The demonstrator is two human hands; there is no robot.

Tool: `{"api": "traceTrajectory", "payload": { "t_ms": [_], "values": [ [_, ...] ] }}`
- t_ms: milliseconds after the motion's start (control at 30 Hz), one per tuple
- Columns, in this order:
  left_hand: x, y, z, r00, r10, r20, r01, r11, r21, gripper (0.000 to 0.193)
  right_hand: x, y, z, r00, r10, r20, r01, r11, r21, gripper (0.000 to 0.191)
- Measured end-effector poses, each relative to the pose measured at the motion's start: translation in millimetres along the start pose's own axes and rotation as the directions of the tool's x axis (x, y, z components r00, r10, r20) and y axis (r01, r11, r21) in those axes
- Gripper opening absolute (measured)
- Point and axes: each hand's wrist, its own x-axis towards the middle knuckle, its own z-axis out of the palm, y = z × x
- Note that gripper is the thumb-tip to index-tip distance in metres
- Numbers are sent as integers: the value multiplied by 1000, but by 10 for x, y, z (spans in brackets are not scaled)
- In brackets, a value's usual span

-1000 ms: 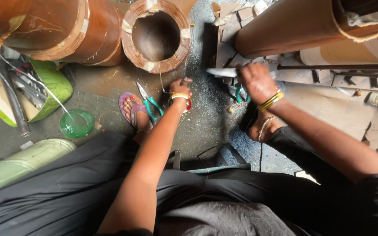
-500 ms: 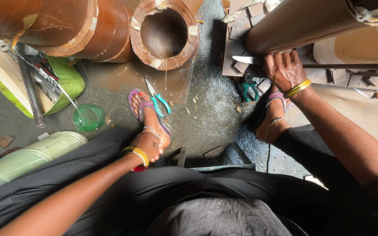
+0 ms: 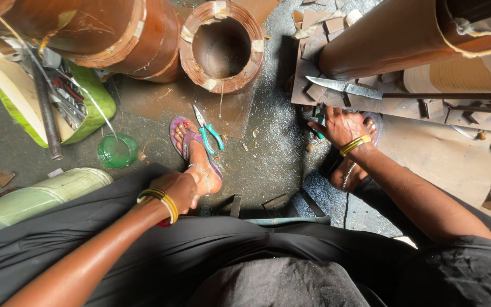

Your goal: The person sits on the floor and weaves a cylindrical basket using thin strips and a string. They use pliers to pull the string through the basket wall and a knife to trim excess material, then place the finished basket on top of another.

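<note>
The left hand (image 3: 180,190) rests by the ankle of a foot in a purple sandal (image 3: 191,149), fingers curled loosely against the skin, its grip closed on nothing I can see, with green-handled pliers (image 3: 208,132) lying on the floor just beside that sandal's toes. The right hand (image 3: 341,126) reaches down to the gritty floor near the other foot, fingers bent over something green and mostly hidden, so I cannot tell whether its grip is clenched. Just above it a long knife (image 3: 345,87) lies across scraps of cardboard (image 3: 319,34).
</note>
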Motion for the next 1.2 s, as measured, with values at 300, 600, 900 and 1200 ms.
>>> {"api": "traceTrajectory", "payload": {
  "t_ms": [300,600,900,1200],
  "values": [
    [-1280,573,-605,958,279,-68,-246,918,310,25,235,-95,19,995,-83,-50,76,989,-130,72],
    [-1845,100,-2364,85,482,-872,-194,867,460,46,220,-618,-711,932,-281,228,310,945,-105,51],
    [-1023,-108,-3231,63,265,-962,-11,964,265,57,-692,-785,-2389,894,-420,154,439,891,-116,40],
    [-1625,-83,-3236,73,223,-972,-199,958,205,64,-510,-1181,-2741,887,-433,163,462,843,-274,43]
  ]
}}
